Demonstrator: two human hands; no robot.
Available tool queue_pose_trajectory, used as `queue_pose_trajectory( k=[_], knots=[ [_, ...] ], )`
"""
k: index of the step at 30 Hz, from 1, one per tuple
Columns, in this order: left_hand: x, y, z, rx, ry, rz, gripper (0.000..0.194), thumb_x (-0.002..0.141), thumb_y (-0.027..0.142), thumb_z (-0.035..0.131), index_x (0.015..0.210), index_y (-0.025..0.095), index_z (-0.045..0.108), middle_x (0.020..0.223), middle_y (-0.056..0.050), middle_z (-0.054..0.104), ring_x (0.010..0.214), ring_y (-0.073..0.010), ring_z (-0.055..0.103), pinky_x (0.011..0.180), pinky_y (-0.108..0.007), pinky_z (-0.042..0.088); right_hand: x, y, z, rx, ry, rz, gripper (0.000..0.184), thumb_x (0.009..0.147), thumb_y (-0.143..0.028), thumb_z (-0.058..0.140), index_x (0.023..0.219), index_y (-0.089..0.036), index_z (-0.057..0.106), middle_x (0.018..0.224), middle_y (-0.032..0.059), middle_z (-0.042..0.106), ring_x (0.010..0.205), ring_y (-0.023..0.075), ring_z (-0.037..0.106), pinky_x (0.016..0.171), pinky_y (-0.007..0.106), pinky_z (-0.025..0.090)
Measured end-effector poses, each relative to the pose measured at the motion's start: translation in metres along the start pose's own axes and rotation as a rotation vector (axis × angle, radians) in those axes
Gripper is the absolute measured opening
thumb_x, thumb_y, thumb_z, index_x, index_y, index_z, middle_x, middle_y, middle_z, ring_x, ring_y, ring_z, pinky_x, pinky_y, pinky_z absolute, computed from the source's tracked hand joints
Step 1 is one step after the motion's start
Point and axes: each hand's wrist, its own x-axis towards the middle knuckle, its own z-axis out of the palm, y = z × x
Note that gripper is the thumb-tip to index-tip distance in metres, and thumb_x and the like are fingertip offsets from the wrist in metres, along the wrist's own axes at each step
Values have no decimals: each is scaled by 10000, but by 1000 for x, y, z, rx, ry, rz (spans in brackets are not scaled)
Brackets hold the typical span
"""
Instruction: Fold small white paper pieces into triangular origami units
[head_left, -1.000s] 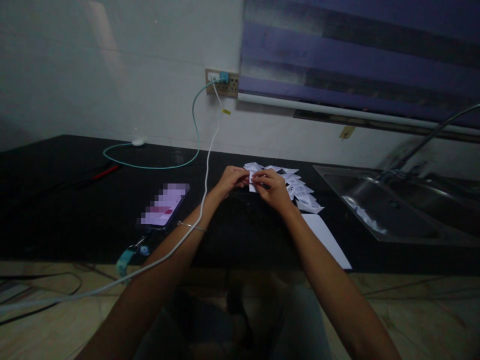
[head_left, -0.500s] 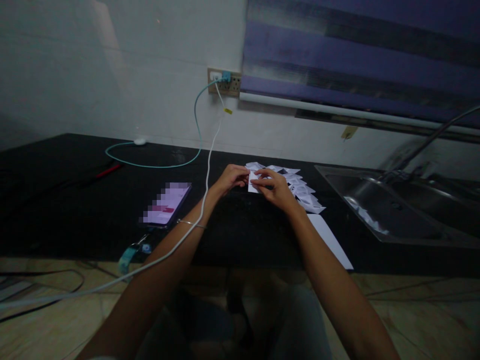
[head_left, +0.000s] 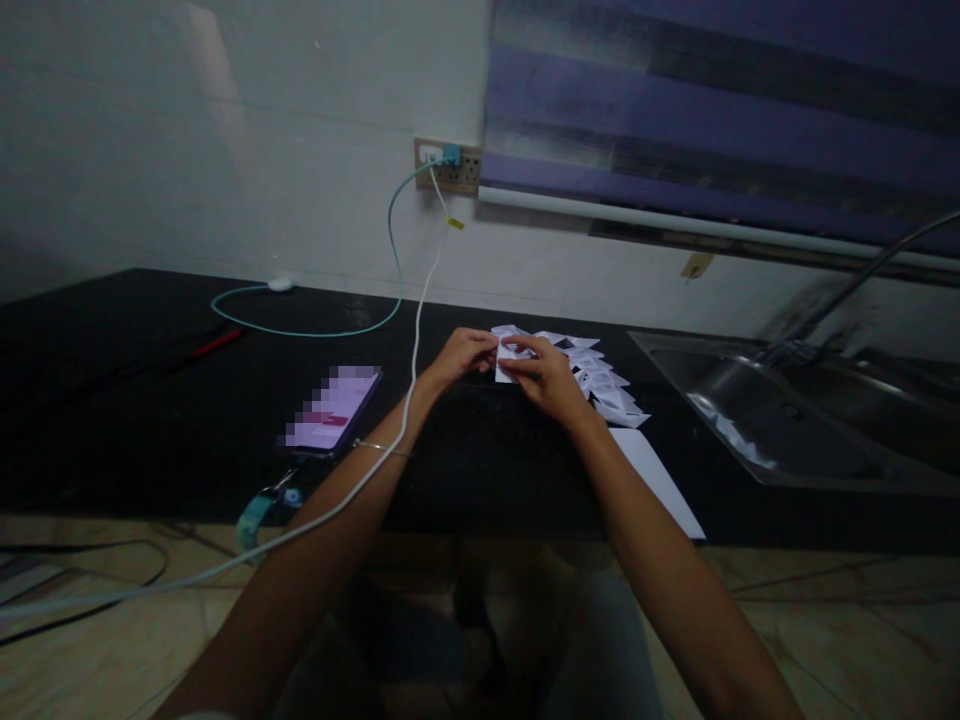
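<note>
A small folded piece of white paper is held up between my two hands above the black counter. My left hand pinches its left edge, fingers closed. My right hand grips it from the right, with thumb and forefinger on its face. Just behind and to the right of the hands lie several folded white paper pieces, partly covered by my right hand. A flat stack or sheet of white paper rests beside my right forearm.
A phone lies left of my left forearm, its strap near the counter edge. A white cable crosses over that forearm. A teal cable loops behind. The steel sink is at right; a red object lies at left.
Almost nothing differs. My right hand's fingers have shifted slightly on the folded paper, while my left hand keeps its place.
</note>
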Motion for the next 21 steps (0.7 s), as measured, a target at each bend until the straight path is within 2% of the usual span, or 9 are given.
queue_pose_trajectory(
  k=[5,8,13,16,21],
  knots=[
    [-1,0,-1,-20,-6,7,205,774,172,620,570,154,617,574,-19,589,487,-70,478,492,-211,374,2,0,-1,3,-21,-4,362,869,-125,652,1083,-396,760,1296,-17,682,1167,248,604,980,504,519],
    [-1,-1,-2,7,-3,-7,159,776,185,624,624,146,648,621,-38,635,539,-86,531,527,-212,413,2,0,-2,-7,-28,-33,394,860,-101,645,1096,-395,758,1299,-27,687,1143,254,600,960,512,524],
    [2,-4,-3,21,1,-14,161,786,239,637,656,144,647,629,-36,646,540,-87,533,521,-198,415,3,-2,-5,-27,-44,-34,420,850,-85,646,1111,-395,753,1286,-39,699,1106,259,589,937,523,529],
    [3,-6,-4,26,-11,2,195,802,294,653,674,147,656,633,-43,648,554,-97,543,512,-201,400,3,-3,-6,-32,-43,-26,434,845,-84,647,1116,-406,751,1275,-51,704,1095,264,582,928,530,532],
    [5,-12,-5,114,-15,56,268,859,338,652,669,150,669,572,-12,588,470,-75,459,483,-221,328,4,-5,-6,-9,-15,-18,392,854,-126,658,1111,-407,755,1239,-54,722,1075,265,585,918,521,539]
  ],
)
